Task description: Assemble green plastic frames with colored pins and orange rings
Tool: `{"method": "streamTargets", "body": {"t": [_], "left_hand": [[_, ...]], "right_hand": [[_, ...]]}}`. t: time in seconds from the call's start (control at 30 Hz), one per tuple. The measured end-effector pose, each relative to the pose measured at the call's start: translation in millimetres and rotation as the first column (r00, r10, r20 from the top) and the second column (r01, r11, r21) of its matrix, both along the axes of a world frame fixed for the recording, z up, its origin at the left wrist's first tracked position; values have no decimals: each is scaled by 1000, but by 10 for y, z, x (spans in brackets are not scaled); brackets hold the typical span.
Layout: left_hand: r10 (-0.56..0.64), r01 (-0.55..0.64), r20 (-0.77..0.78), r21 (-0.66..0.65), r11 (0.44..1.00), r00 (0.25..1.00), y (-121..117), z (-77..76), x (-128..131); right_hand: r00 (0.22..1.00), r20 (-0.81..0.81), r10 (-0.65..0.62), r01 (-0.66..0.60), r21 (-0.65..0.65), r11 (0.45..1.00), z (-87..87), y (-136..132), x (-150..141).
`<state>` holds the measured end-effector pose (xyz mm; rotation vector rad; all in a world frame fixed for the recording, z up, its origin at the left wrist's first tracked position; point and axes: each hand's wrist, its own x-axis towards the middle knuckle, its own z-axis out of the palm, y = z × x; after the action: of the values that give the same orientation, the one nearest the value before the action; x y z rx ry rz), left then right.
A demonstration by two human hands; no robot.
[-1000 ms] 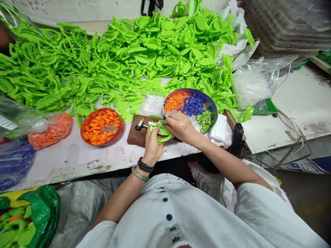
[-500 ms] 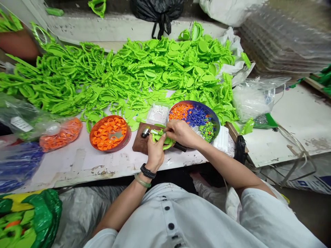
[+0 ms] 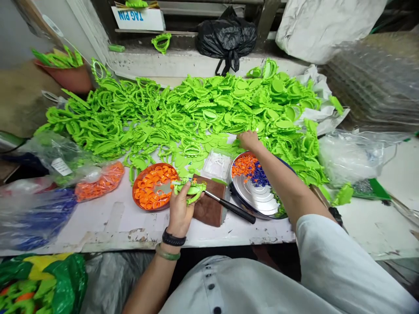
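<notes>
My left hand [image 3: 181, 207], closed, grips a bright green plastic frame piece [image 3: 193, 189] with small white and blue bits along its top. Stretched forward, my right hand [image 3: 249, 140] is at the near edge of the heap of green plastic parts [image 3: 216, 100], beside loose flat green ovals [image 3: 212, 146]. Its fingers are curled down; what they hold, if anything, is hidden. Under the left hand's piece lies a brown block [image 3: 209, 209]. A hammer [image 3: 237, 210] with a black handle rests across it, its head hidden behind the green piece.
An orange-ring tray [image 3: 135, 198] stands left of the block. At right, a round tin [image 3: 234, 192] holds small orange, blue and green pegs. A clear box [image 3: 209, 174] of white pieces sits between. Plastic bags [image 3: 100, 181] lie left; a clear bag [image 3: 353, 157] lies right.
My right hand has left the green piece and moved forward to the heap. My left hand has shifted left with the piece, uncovering more of the block and hammer handle. The view has tilted up.
</notes>
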<state>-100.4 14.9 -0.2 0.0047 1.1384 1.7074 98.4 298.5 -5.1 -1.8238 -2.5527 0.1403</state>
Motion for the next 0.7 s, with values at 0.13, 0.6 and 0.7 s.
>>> {"method": "streamTargets", "body": {"t": [0.13,0.6,0.7], "left_hand": [[10,-10,29,1,1000,1000,72,15,-70],[-14,12,74,22,1000,997,122,-27,-65],[15,-15,46,-2,1000,999,65,-22,-132]], "right_hand": [[998,-56,37,-39,-23,999,17,213,91],[887,-457,57,-173,-214,961,-99,219,-704],[931,-353,89,-164,-189,968,-89,204,-772]]}}
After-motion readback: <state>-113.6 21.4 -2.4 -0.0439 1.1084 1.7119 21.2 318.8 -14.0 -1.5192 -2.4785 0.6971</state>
